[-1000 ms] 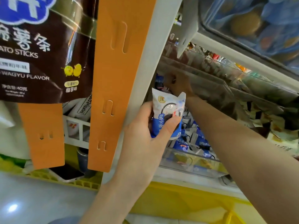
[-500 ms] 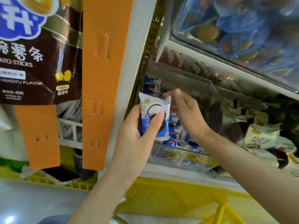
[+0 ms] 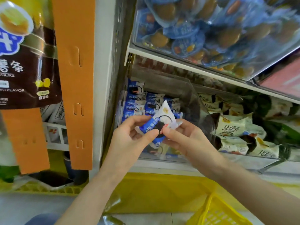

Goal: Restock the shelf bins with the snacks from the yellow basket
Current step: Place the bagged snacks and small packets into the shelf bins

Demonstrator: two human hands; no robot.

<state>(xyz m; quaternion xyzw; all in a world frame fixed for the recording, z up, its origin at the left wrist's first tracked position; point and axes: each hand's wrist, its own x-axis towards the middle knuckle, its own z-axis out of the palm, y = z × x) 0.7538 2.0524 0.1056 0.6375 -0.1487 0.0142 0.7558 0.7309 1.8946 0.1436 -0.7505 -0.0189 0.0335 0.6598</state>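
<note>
While both the left hand [image 3: 134, 132] and the right hand [image 3: 183, 137] pinch one blue snack packet [image 3: 159, 125] before the clear bin [image 3: 162, 153], I judge it must next go inside, among the same packets.

The person's left hand [image 3: 133, 135] and right hand [image 3: 183, 138] are bare, running into bare, slender forearms [image 3: 97, 190] uncovered right to the view's lower edge, and a rounded patch of blue-grey fabric [image 3: 40, 219] at the bottom left could be a clothed knee, too blurred to tell.
</note>
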